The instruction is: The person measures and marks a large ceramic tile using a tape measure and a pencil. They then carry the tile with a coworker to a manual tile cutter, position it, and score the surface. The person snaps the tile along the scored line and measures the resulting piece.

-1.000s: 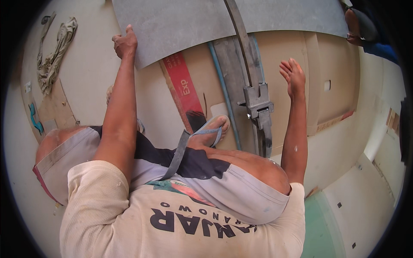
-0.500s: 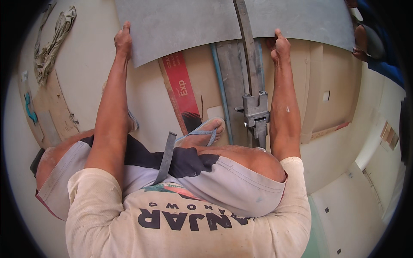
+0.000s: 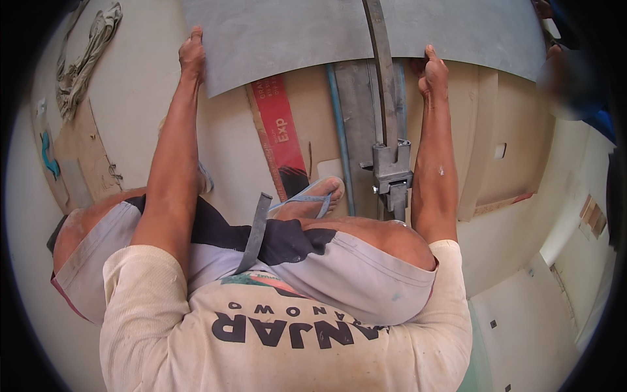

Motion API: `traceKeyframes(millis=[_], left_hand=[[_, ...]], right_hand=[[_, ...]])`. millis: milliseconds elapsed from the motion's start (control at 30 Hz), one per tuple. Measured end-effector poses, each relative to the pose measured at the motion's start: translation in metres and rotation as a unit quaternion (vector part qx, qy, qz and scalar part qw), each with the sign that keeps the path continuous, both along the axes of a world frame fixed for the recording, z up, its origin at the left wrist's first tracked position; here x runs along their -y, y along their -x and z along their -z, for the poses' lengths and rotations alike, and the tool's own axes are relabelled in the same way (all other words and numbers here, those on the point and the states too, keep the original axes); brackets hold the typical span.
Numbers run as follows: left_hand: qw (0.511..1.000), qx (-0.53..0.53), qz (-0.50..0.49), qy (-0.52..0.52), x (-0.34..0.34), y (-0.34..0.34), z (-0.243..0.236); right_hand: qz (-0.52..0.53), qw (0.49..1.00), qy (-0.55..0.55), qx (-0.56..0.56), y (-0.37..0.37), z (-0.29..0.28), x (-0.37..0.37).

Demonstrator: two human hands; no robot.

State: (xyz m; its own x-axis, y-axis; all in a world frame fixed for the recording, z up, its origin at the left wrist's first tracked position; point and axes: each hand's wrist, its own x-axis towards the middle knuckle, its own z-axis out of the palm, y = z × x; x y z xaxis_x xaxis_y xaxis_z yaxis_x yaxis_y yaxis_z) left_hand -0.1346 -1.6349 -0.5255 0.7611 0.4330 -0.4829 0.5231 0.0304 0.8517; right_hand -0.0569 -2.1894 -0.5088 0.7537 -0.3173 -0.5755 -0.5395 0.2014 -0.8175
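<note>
Metal carriage [image 3: 392, 166]: at the near end of the long bar [image 3: 384, 85].
Right hand [image 3: 433, 75]: ours grasps the grey slab [image 3: 294, 39] by its near edge.
Left hand [image 3: 192, 59]: ours grips its left edge.
Slab: beneath the bar, beyond our foot [image 3: 319, 197].

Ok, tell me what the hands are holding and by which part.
A large grey tile: the left hand grips its left edge, the right hand its near edge, right of the metal rail.
</note>
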Motion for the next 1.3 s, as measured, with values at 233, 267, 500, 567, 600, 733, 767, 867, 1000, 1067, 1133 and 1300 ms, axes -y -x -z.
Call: traceKeyframes(millis=[233,267,500,567,600,733,767,867,1000,1067,1133,1300], left_hand=[[1.0,0.011,-0.014,-0.005,0.008,-0.002,-0.006],[1.0,0.015,-0.017,-0.004,0.007,0.0,-0.007],[0.997,0.031,-0.066,-0.033,0.016,-0.002,-0.018],[0.996,0.036,-0.068,-0.051,0.027,-0.003,-0.028],[0.998,0.023,-0.052,-0.034,0.023,-0.001,-0.026],[1.0,-0.004,-0.017,-0.017,0.016,-0.004,-0.022],[0.999,-0.011,-0.022,-0.03,0.015,-0.002,-0.024],[1.0,0.001,-0.022,-0.018,0.026,0.0,-0.035],[0.997,0.039,-0.055,-0.031,0.026,-0.003,-0.022],[0.996,0.024,-0.059,-0.058,0.025,-0.004,-0.018],[0.996,0.027,-0.056,-0.06,0.023,-0.005,-0.016],[0.996,0.03,-0.059,-0.056,0.021,0.001,-0.015]], right_hand=[[0.002,0.999,-0.004,0.045,0.004,-0.009,-0.009],[0.004,0.999,-0.01,0.043,0.005,-0.011,-0.01],[0.0,0.997,-0.044,0.062,0.006,-0.005,-0.01],[-0.01,0.999,-0.017,0.044,0.003,-0.006,-0.007],[-0.015,0.999,-0.003,0.034,0.004,-0.007,-0.004],[-0.007,0.998,0.014,0.058,0.0,0.006,0.001],[-0.004,0.999,0.009,0.052,0.001,-0.002,-0.01],[0.005,1.0,0.014,0.027,0.002,-0.009,-0.012],[0.009,0.999,0.018,0.038,-0.003,0.011,0.001],[0.009,1.0,0.007,0.023,-0.004,0.015,0.005],[0.013,1.0,0.006,0.028,-0.007,0.014,0.005],[0.021,0.998,-0.01,0.056,0.0,-0.002,-0.013]])
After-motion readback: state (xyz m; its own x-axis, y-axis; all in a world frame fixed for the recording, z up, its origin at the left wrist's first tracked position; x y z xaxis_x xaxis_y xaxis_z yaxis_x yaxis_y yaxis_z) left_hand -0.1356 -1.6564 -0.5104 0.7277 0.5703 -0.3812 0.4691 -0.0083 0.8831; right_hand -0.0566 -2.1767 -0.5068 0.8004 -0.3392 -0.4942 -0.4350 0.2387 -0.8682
